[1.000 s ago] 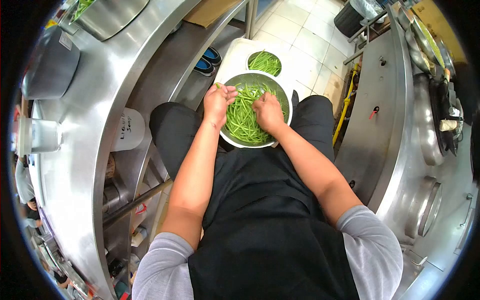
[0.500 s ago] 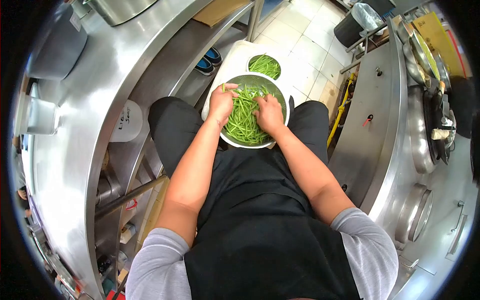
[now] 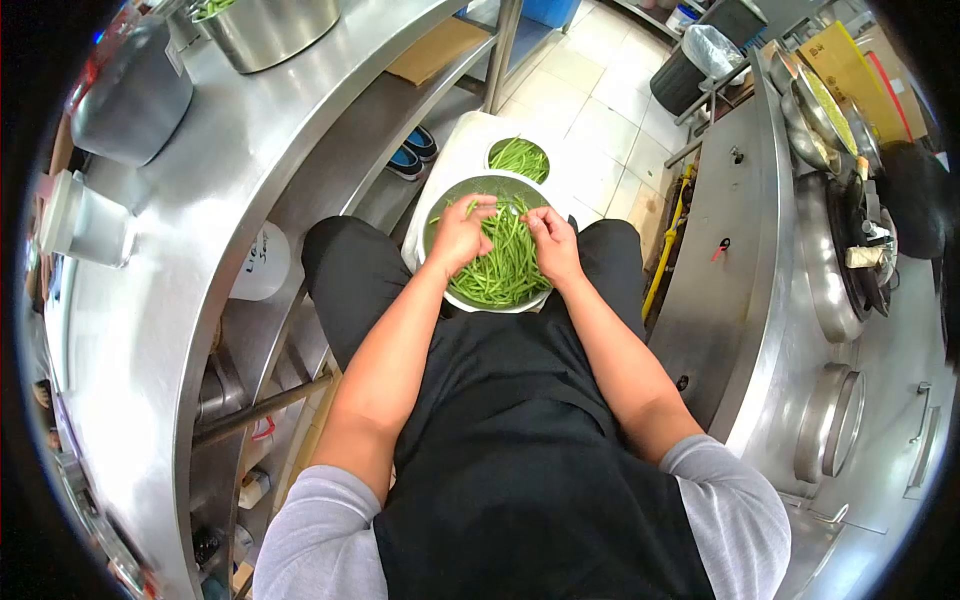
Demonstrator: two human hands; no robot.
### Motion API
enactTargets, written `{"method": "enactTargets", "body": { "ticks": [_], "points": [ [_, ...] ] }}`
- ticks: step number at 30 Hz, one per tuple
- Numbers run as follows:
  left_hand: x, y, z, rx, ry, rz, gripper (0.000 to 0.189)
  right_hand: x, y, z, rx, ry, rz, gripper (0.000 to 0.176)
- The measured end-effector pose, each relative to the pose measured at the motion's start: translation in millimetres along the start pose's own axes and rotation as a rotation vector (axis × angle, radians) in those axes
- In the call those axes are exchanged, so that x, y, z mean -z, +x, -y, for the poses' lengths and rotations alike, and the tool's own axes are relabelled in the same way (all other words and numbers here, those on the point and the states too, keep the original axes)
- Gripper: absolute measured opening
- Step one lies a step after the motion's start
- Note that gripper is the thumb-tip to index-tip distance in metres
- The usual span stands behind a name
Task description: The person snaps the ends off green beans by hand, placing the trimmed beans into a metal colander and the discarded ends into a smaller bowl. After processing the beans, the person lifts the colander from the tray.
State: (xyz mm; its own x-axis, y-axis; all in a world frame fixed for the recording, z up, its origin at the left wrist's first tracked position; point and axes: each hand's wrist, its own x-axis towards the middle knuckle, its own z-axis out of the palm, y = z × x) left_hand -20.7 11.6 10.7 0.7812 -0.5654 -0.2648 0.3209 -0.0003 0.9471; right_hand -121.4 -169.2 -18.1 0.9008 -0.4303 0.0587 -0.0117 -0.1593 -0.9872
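A large metal bowl (image 3: 490, 186) full of green beans (image 3: 503, 275) sits between my knees. Over its left side is my left hand (image 3: 460, 236), its fingers bent forward and the thumb apart from them; I make out no bean in it. My right hand (image 3: 554, 246) is at the bowl's right side, thumb and fingertips pinched together at the end of what looks like a green bean, mostly hidden by the fingers. Just beyond the large bowl, a smaller bowl (image 3: 491, 158) also contains green beans. Both stand on a white surface (image 3: 470, 135).
A steel counter (image 3: 235, 150) curves along my left, carrying a steel pot (image 3: 275, 35) and a plastic container (image 3: 90, 225). Below it is a white tub (image 3: 262, 265). Cooking equipment with pans (image 3: 830, 250) lines the right. A bin (image 3: 690, 80) stands ahead on the tiled floor.
My right hand has lifted off the beans and moved slightly right, its fingertips now pinched. My left hand has shifted inward and lower, its thumb now apart. The camera view has tilted slightly.
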Motion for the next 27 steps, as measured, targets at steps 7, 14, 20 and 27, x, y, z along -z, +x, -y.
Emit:
{"method": "enactTargets", "body": {
  "ticks": [7,14,20,27],
  "points": [
    [-21.3,-2.4,27.3,0.004,0.025,0.102,0.027,-2.0,-0.6,-5.5,-0.154,0.453,0.132,0.015],
    [-22.3,-6.4,9.0,-0.046,0.286,0.067,0.022,-3.8,-1.3,0.3,-0.128,0.36,0.127,0.007],
    [-25.8,-5.4,7.1,-0.185,0.694,-0.141,0.021,-0.9,5.6,-13.2,-0.054,0.316,-0.001,0.009],
    [-19.8,-9.9,5.9,-0.504,0.86,-0.291,0.02,-5.8,10.7,-5.9,-0.131,0.273,0.038,0.007]
  ]
}}
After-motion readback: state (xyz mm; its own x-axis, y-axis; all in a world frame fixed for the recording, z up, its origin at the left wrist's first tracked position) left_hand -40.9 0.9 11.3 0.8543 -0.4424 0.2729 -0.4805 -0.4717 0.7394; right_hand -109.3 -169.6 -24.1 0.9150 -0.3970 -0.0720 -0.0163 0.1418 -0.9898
